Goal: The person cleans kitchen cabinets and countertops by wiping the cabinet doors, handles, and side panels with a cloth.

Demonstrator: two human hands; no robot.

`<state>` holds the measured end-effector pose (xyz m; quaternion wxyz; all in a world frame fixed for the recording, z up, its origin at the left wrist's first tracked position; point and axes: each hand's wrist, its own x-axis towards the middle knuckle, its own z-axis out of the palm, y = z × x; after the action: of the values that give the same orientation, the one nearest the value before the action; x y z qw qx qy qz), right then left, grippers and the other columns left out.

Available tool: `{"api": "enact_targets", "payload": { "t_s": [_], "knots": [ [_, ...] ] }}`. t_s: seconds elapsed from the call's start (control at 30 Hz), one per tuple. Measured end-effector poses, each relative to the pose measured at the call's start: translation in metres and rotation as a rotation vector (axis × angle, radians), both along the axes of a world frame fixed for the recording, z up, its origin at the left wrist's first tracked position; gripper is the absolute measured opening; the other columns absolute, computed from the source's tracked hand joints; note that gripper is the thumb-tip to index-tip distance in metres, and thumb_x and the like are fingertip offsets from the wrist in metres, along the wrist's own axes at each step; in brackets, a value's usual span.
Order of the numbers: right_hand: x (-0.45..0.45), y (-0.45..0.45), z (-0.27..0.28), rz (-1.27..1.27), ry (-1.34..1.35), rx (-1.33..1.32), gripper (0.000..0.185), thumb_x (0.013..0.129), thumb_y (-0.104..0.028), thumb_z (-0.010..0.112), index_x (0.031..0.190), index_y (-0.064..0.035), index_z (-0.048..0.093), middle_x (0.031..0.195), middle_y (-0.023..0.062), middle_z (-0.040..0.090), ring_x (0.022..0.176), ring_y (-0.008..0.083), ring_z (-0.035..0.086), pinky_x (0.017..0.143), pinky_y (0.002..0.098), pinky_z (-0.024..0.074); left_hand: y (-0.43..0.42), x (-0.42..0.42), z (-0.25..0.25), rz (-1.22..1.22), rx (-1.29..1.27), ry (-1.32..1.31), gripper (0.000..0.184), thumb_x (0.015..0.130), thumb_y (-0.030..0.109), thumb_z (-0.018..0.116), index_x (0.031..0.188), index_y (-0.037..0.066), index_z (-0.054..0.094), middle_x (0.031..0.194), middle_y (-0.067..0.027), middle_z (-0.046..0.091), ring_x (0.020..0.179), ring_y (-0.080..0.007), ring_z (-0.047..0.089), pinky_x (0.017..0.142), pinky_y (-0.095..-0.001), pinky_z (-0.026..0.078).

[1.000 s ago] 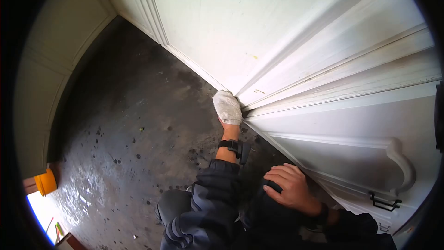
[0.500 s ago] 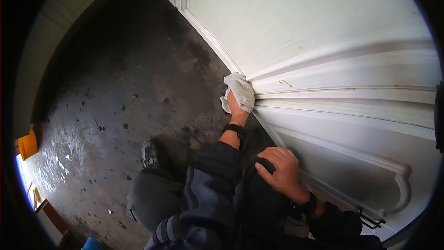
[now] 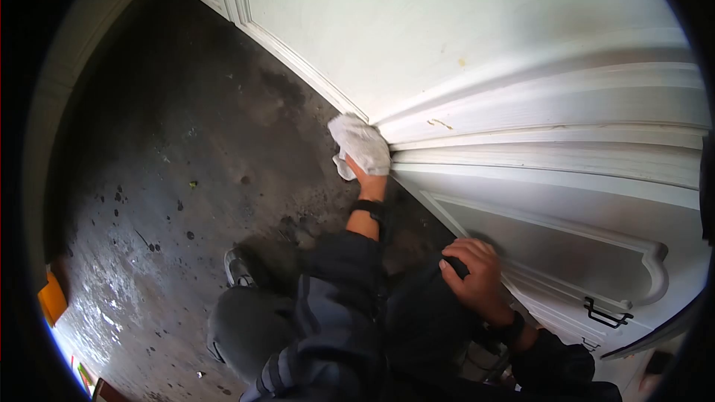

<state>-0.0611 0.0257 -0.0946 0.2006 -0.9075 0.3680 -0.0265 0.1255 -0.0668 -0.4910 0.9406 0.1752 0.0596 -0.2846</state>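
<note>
My left hand point(image 3: 363, 171) is wrapped in a whitish cloth point(image 3: 360, 141), its fingers closed and mostly covered. It presses the cloth to the bottom edge of the white panelled surface point(image 3: 462, 7), where the moulding strips meet the dark floor point(image 3: 216, 126). One loose end of the cloth hangs beside the wrist. Lower right, my right hand point(image 3: 474, 274) rests over my bent knee. Its fingers curl together round something dark and rounded point(image 3: 456, 266), which I cannot make out clearly.
A lower white panel with raised trim point(image 3: 551, 242) and a black handle point(image 3: 607, 314) is on the right. An orange container point(image 3: 52, 299) stands at the far left. My shoe point(image 3: 238, 268) is on the stained floor. Pale panelling point(image 3: 74, 45) curves along the upper left.
The camera view has shifted. The cloth under my left hand has moved slightly along the base of the panels, still touching them. My right hand stays at my knee.
</note>
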Motion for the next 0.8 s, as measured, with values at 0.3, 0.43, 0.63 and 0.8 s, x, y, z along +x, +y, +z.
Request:
{"api": "enact_targets", "payload": {
  "t_s": [0.3, 0.43, 0.63, 0.8],
  "knots": [
    [0.004, -0.008, 0.0, 0.007, 0.003, 0.011, 0.014, 0.078, -0.015, 0.075, 0.089, -0.0073, 0.07, 0.095, 0.0081, 0.071, 0.099, 0.0277, 0.066, 0.088, 0.041, 0.0473, -0.03, 0.058, -0.072, 0.03, -0.21, -0.235, 0.046, 0.099, 0.021, 0.043, 0.144, 0.008, 0.041, 0.142, -0.0074, 0.048, 0.13, -0.0204, 0.047, 0.115, -0.0369, 0.034],
    [-0.002, -0.011, -0.002, -0.023, -0.007, 0.035, 0.015, 0.078, -0.015, 0.076, 0.089, -0.0073, 0.07, 0.095, 0.0083, 0.071, 0.098, 0.0279, 0.066, 0.088, 0.0404, 0.0474, -0.025, 0.107, -0.082, 0.03, -0.394, -0.144, 0.044, 0.102, 0.025, 0.043, 0.143, 0.008, 0.044, 0.143, -0.0085, 0.05, 0.128, -0.0203, 0.05, 0.11, -0.0351, 0.039],
    [0.009, -0.021, -0.01, -0.028, -0.029, 0.038, 0.014, 0.078, -0.014, 0.076, 0.089, -0.0069, 0.07, 0.094, 0.0094, 0.071, 0.095, 0.0293, 0.067, 0.085, 0.0417, 0.0502, -0.004, 0.061, -0.013, 0.079, 0.138, -0.346, 0.047, 0.103, 0.029, 0.045, 0.143, 0.005, 0.044, 0.141, -0.0098, 0.053, 0.128, -0.0224, 0.051, 0.109, -0.034, 0.04],
    [0.015, -0.027, -0.018, 0.049, -0.08, 0.03, 0.012, 0.078, -0.011, 0.075, 0.089, -0.0066, 0.07, 0.093, 0.0102, 0.071, 0.094, 0.0296, 0.068, 0.085, 0.0414, 0.0519, 0.004, 0.003, 0.069, -0.067, 1.422, -0.781, 0.042, 0.098, 0.026, 0.048, 0.133, 0.004, 0.05, 0.131, -0.0137, 0.057, 0.12, -0.0281, 0.054, 0.103, -0.0391, 0.043]
  ]
}}
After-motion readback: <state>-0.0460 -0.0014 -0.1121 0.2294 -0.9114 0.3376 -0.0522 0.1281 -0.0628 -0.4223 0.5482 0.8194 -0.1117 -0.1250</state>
